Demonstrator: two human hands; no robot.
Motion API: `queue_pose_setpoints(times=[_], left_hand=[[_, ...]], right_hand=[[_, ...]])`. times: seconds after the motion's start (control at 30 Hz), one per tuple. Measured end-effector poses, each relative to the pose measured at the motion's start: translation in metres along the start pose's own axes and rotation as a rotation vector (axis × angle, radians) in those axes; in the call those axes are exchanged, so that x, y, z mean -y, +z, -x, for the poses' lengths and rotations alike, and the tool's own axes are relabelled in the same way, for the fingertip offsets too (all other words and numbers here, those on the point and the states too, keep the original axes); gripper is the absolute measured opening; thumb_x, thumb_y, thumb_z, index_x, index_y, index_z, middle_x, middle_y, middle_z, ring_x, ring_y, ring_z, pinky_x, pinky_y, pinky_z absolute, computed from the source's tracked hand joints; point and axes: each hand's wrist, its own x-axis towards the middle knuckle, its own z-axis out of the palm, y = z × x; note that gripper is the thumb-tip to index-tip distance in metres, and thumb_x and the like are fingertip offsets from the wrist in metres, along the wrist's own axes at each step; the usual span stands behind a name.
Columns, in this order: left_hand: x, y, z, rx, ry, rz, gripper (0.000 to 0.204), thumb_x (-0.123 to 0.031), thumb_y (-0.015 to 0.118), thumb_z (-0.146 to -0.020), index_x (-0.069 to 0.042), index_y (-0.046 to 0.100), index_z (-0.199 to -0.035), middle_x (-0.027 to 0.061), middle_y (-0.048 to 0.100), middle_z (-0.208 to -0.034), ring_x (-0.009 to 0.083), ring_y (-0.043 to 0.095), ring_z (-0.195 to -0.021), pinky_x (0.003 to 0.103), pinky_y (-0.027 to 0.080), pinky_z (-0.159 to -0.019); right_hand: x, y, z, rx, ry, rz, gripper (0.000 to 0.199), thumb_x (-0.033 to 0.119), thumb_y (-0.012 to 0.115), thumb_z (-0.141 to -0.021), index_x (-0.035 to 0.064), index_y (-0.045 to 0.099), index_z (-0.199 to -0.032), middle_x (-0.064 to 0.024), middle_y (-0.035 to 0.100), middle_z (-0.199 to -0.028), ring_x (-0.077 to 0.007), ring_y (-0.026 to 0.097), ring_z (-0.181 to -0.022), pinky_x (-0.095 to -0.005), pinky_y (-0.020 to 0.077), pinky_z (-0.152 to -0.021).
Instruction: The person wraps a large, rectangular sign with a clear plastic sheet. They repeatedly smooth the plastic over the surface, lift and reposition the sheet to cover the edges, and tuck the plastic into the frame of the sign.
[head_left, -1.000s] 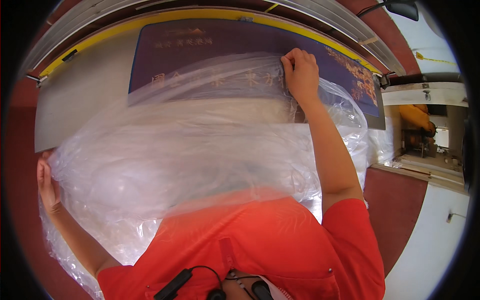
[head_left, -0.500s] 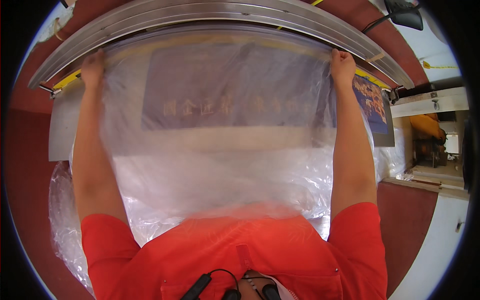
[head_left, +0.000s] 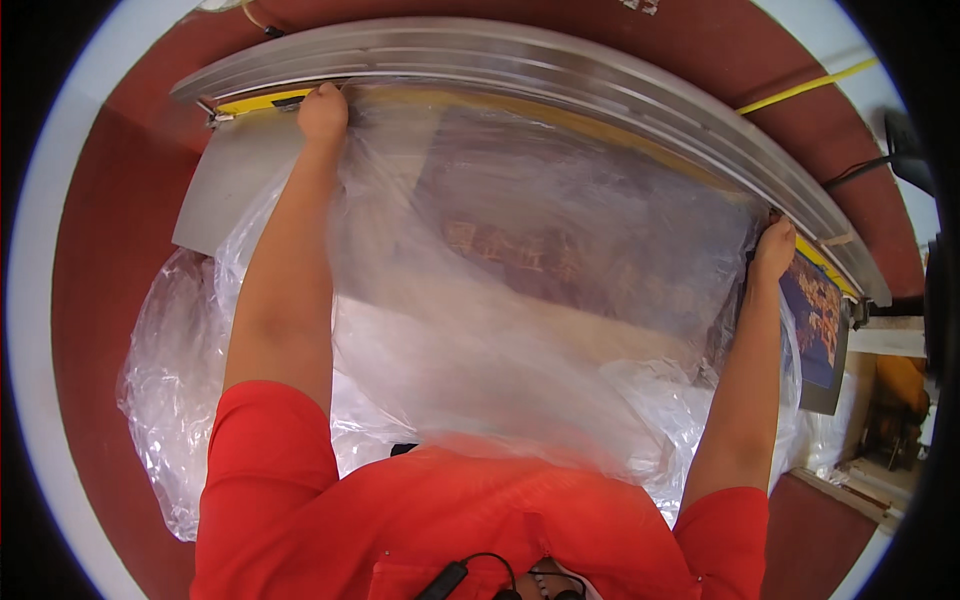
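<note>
Clear plastic film (head_left: 520,350) stretches between my two hands, over a dark panel (head_left: 590,200) with gold characters, blurred beneath it. My left hand (head_left: 323,115) is closed on the film's far left corner, close against a yellow strip (head_left: 255,103) along a long metal bar (head_left: 480,55). At the far right, my right hand (head_left: 775,247) grips the other corner beside the same bar. The film hangs toward my red shirt. Both hands' fingertips are partly hidden. A blue sheet with an orange pattern (head_left: 810,315) shows to the right of my right hand.
A grey board (head_left: 225,185) juts out at left beneath the bar. Loose crumpled film (head_left: 165,390) hangs down at the left. A yellow cord (head_left: 810,85) and a black device (head_left: 905,150) lie past the bar at right. The floor (head_left: 90,260) is red-brown.
The view has turned, so bar and film now slope down to the right. Both hands still hold the film at the bar; more yellow strip and grey board show left of my left hand.
</note>
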Motion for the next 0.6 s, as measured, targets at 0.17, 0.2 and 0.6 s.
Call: queue_pose_setpoints(times=[0.17, 0.2, 0.6], left_hand=[[-0.012, -0.016, 0.012, 0.061, -0.072, 0.049, 0.045, -0.028, 0.029, -0.075, 0.004, 0.058, -0.086, 0.0247, 0.055, -0.089, 0.0378, 0.051, -0.088, 0.040, 0.038, -0.080], [-0.010, -0.015, 0.011, 0.046, -0.071, 0.063, 0.044, -0.028, 0.029, -0.075, 0.004, 0.058, -0.086, 0.0243, 0.055, -0.089, 0.0370, 0.052, -0.087, 0.040, 0.039, -0.079], [-0.016, -0.102, 0.026, 0.501, 0.120, 0.639, 0.020, -0.025, 0.053, -0.077, -0.005, 0.056, -0.077, -0.0045, 0.043, -0.062, 0.0065, 0.033, -0.056, 0.021, 0.028, -0.049]], right_hand=[[0.009, -0.002, 0.004, -0.011, 0.073, 0.002, 0.044, 0.036, 0.030, -0.076, 0.0034, 0.058, -0.084, -0.0177, 0.056, -0.088, -0.0349, 0.051, -0.086, -0.0386, 0.0366, -0.075], [0.009, -0.002, 0.003, 0.011, 0.065, -0.020, 0.043, 0.037, 0.031, -0.076, 0.0031, 0.058, -0.084, -0.0173, 0.057, -0.086, -0.0339, 0.051, -0.084, -0.0379, 0.0367, -0.075], [0.052, -0.049, 0.016, 0.570, -0.030, -0.170, 0.033, 0.038, 0.053, -0.076, 0.0059, 0.055, -0.069, 0.0036, 0.042, -0.055, -0.0048, 0.034, -0.047, -0.0211, 0.0270, -0.042]])
